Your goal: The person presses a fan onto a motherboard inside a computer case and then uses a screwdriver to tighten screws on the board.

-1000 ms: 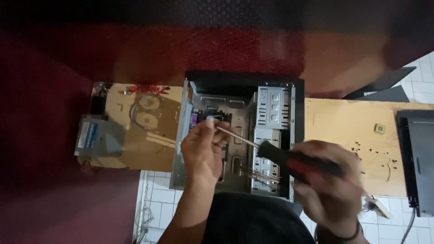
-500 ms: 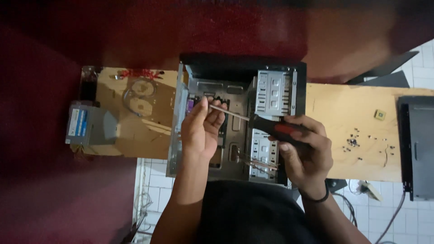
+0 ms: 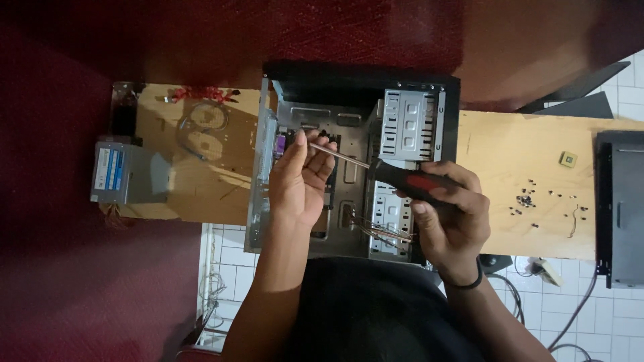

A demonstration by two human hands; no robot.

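An open grey computer case (image 3: 429, 90) lies on a wooden table (image 3: 510, 167). My right hand (image 3: 449, 214) grips the black and red handle of a screwdriver (image 3: 402, 177). Its metal shaft runs left into the case, and the tip sits by my left fingers. My left hand (image 3: 298, 177) reaches into the case near its left wall, with the fingers curled around the shaft's tip. What lies under the fingers is hidden. A perforated metal drive cage (image 3: 409, 127) stands at the case's right side, with thin wires (image 3: 382, 231) below it.
A grey power supply box (image 3: 124, 174) sits at the table's left end, next to coiled cables (image 3: 201, 121). Several small dark screws (image 3: 530, 201) and a small square chip (image 3: 568, 159) lie on the right. A dark device (image 3: 620, 208) stands at the far right. White tile floor shows below.
My right hand has moved up and left, closer to the case, bringing the screwdriver handle over the drive cage. My left hand stays at the shaft's tip.
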